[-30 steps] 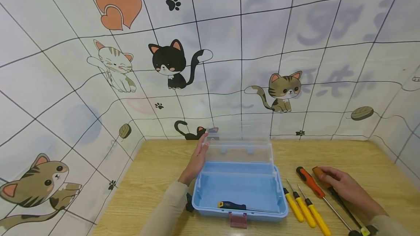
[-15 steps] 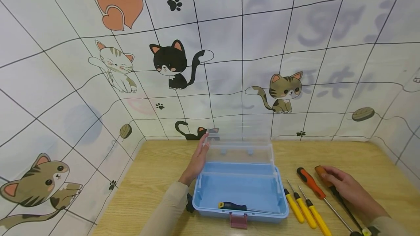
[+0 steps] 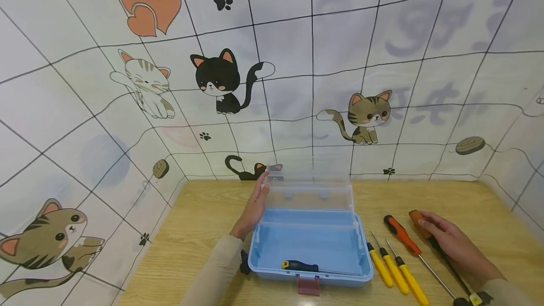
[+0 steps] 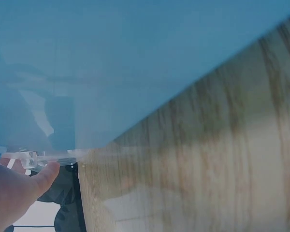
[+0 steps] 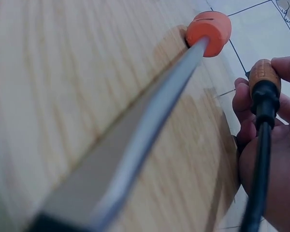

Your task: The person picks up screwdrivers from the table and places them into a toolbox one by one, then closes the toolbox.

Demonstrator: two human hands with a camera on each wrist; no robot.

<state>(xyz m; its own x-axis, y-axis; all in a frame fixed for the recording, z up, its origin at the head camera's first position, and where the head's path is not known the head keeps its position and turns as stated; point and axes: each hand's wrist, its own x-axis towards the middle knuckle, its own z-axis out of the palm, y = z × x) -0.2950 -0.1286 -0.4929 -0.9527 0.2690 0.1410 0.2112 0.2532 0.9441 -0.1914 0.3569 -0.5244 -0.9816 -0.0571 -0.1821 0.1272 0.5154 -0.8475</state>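
Observation:
My left hand (image 3: 254,204) holds the left edge of the clear lid (image 3: 309,199), which stands raised on a light blue box (image 3: 306,242). In the left wrist view its thumb (image 4: 48,176) lies against the lid's edge. Inside the box, near the front wall, lies a screwdriver with a black and yellow handle (image 3: 300,266). To the right of the box, my right hand (image 3: 448,237) grips a screwdriver with an orange-brown handle (image 5: 264,76) and black shaft (image 5: 261,164). Thumb and fingers are around the handle; the shaft points back towards me.
A red and black screwdriver (image 3: 401,235) lies just left of my right hand. Several slim yellow-handled screwdrivers (image 3: 397,273) lie between it and the box. A pink latch (image 3: 308,285) hangs from the box front. Behind the wooden table (image 3: 204,216) stands a cat-patterned wall (image 3: 293,84).
My right hand has shifted slightly away from me and to the right with the orange-brown-handled screwdriver. The left hand and lid hold the same place.

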